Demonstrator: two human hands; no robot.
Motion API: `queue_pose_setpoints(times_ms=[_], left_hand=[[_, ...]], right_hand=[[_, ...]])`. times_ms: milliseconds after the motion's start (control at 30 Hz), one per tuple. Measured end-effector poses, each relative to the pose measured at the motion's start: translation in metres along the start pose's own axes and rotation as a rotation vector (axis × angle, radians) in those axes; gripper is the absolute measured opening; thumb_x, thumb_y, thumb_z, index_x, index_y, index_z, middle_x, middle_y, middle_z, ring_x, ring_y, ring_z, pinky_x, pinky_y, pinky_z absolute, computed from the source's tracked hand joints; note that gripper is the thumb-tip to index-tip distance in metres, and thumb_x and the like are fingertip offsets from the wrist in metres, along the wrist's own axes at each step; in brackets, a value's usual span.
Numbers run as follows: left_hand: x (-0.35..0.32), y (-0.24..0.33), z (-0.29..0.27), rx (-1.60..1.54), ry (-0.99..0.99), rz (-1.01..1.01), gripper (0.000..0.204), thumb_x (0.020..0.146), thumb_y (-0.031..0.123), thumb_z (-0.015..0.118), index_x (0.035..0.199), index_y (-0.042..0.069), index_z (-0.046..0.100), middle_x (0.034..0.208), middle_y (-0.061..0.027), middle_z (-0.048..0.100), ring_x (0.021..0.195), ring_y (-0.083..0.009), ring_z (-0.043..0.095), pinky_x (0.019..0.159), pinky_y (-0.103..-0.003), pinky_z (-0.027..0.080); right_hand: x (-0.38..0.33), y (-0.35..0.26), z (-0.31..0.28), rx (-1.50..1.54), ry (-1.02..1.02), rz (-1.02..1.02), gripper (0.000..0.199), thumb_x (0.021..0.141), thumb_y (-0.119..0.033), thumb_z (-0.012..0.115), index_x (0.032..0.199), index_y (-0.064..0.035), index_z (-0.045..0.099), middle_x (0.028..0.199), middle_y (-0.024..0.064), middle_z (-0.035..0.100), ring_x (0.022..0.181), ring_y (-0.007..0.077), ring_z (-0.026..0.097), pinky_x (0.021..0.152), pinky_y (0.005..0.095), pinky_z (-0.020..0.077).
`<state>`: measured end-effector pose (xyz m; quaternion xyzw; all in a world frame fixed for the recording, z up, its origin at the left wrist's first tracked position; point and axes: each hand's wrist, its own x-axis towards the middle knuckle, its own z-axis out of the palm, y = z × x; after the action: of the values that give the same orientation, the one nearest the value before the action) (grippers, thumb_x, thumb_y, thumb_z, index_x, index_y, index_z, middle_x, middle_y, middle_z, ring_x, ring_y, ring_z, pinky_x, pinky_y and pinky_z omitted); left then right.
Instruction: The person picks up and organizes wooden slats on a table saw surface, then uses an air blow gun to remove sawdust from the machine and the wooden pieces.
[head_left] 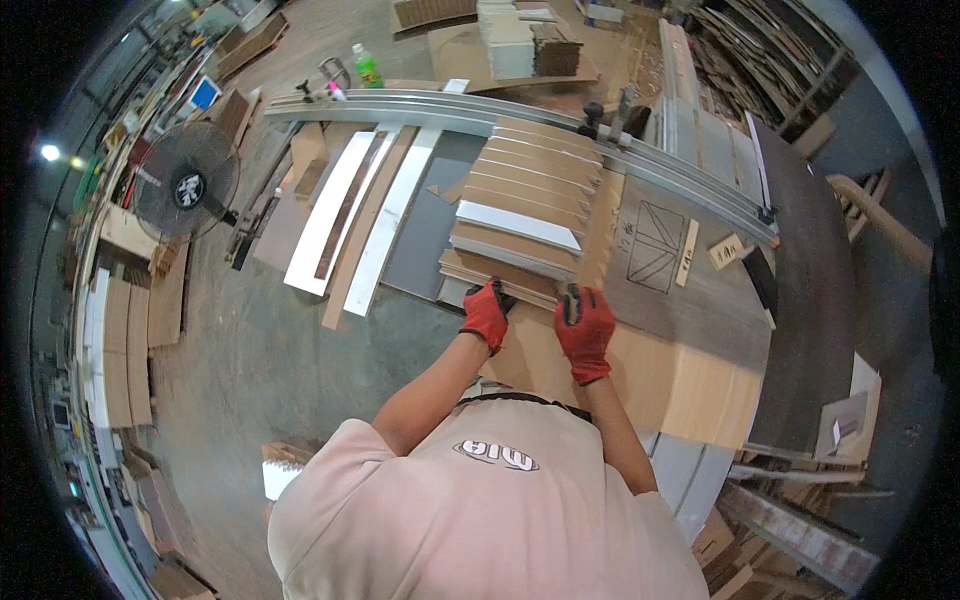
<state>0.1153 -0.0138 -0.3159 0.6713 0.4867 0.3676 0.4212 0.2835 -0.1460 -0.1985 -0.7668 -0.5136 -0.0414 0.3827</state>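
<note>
My left hand (487,316), in a red glove with dark fingertips, closes on the near long edge of a narrow brown board strip (515,283). At the strip's right end, my right hand (585,332) in a matching glove has its fingers curled down against it; its fingertips are partly hidden. Just beyond lies a row of similar brown boards (535,160) with pale edges, overlapping one another away from me. One white-faced strip (518,224) rests among them. Under my hands is a light wood panel (640,365).
A metal rail (400,104) crosses the far side of the table. White and brown strips (395,225) lie to the left, near a standing fan (187,188). A grey-brown panel (640,290) with pencilled lines and small wood pieces (725,250) lie to the right.
</note>
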Motion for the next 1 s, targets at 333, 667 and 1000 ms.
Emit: queue_pose_setpoints(times_ms=[333,667,1000], left_hand=[[0.007,0.048,-0.039,0.523,-0.225,0.147,0.031,0.091,0.023,0.064,0.111,0.0,0.06,0.101,-0.019,0.068,0.093,-0.0311,0.065,0.081,-0.043,0.052],[0.058,-0.01,-0.046,0.701,-0.747,0.564,0.03,0.096,0.023,0.05,0.112,0.007,0.07,0.106,-0.0127,0.071,0.098,-0.0266,0.065,0.089,-0.039,0.049],[0.023,0.068,0.009,0.295,-0.715,0.351,0.025,0.093,0.021,0.055,0.108,0.006,0.069,0.104,-0.0119,0.07,0.096,-0.0264,0.065,0.087,-0.038,0.05]], right_hand=[[-0.016,-0.001,0.033,-0.14,-0.212,-0.02,0.052,0.077,-0.032,0.074,0.124,-0.0132,0.061,0.122,0.0135,0.058,0.111,0.0332,0.054,0.095,0.0486,0.0423],[-0.036,0.009,0.052,-0.034,0.119,-0.07,0.011,0.079,-0.017,0.058,0.086,-0.0101,0.064,0.086,0.013,0.065,0.082,0.0325,0.063,0.071,0.0438,0.0506],[-0.005,-0.008,0.045,0.125,-0.131,-0.01,0.056,0.065,-0.046,0.077,0.105,-0.009,0.066,0.099,0.015,0.065,0.094,0.0363,0.065,0.08,0.0505,0.0509]])
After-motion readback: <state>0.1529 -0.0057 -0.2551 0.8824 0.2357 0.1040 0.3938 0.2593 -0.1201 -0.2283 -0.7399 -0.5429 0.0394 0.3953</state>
